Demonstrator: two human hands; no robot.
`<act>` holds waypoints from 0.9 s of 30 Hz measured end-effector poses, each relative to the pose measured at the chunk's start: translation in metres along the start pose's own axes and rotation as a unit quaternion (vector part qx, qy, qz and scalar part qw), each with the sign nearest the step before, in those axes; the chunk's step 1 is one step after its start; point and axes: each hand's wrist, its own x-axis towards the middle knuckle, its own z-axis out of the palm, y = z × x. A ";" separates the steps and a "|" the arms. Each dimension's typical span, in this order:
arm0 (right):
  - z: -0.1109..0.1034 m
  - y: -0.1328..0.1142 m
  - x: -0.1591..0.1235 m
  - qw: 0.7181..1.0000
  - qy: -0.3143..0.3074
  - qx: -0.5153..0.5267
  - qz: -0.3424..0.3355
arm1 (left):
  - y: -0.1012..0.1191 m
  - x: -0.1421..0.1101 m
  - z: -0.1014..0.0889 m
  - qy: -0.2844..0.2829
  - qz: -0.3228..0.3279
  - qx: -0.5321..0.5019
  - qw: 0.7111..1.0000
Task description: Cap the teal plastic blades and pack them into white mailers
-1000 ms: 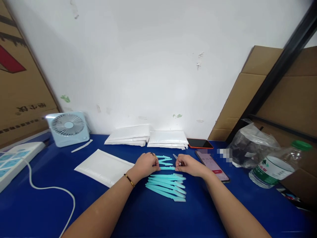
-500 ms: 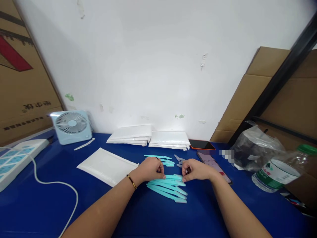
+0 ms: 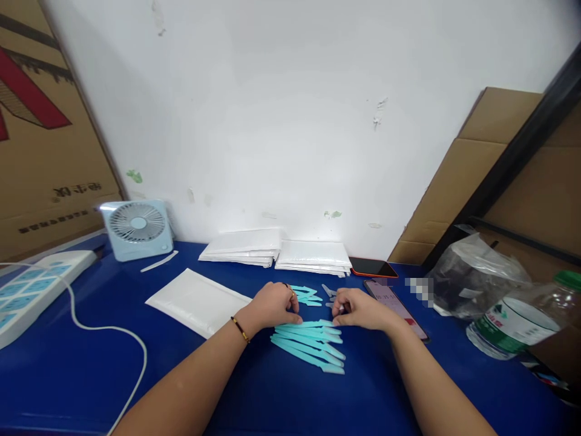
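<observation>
Several teal eyebrow razors [image 3: 308,351] with pale blade ends lie fanned side by side on the blue tabletop. My left hand [image 3: 275,306] is at their upper left, fingers curled and thumb low beside the topmost razor; whatever it grips is hidden. Behind it, a smaller loose pile of teal razors [image 3: 309,298] is partly covered by the fingers. My right hand [image 3: 358,309] is closed, fingertips curled together above the blade ends, its contents unclear. Small translucent grey blade covers [image 3: 327,290] lie just behind its fingertips.
A white padded envelope [image 3: 193,297] lies left, with stacked envelopes [image 3: 313,254] along the wall. Two phones, one showing a timer [image 3: 397,306], lie right, near a plastic bag [image 3: 476,278] and bottle [image 3: 512,324]. A fan [image 3: 138,227], white strip and power strip [image 3: 40,293] stand left.
My left hand has shifted slightly up from the fanned razors, its fingers covering more of the back pile. My right fingertips have moved up off the blade ends. The view has swung slightly.
</observation>
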 end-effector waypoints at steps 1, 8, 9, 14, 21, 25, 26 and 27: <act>0.003 -0.002 0.001 1.000 -0.013 -0.003 -0.008 | 0.003 -0.001 0.002 -0.016 0.002 -0.004 1.000; 0.006 0.000 0.004 0.999 0.010 -0.023 -0.033 | 0.001 0.002 0.000 0.002 -0.007 0.042 0.999; 0.003 0.002 0.004 0.998 0.041 -0.027 -0.028 | -0.002 0.002 -0.003 0.030 -0.018 0.061 0.998; -0.007 0.004 -0.001 0.993 0.109 -0.035 0.013 | -0.007 0.003 -0.012 0.073 -0.040 0.053 0.995; 0.007 -0.010 -0.002 0.998 -0.041 -0.022 -0.036 | 0.013 -0.003 0.003 -0.036 0.030 -0.004 0.999; 0.011 -0.016 0.000 0.997 -0.035 -0.047 -0.042 | 0.018 -0.003 0.008 -0.061 -0.003 -0.023 0.998; 0.011 -0.017 0.001 0.997 -0.027 -0.051 -0.044 | 0.017 -0.003 0.008 -0.062 -0.009 -0.021 0.998; 0.010 -0.018 0.001 0.997 -0.018 -0.054 -0.047 | 0.016 -0.002 0.008 -0.057 -0.011 -0.014 0.998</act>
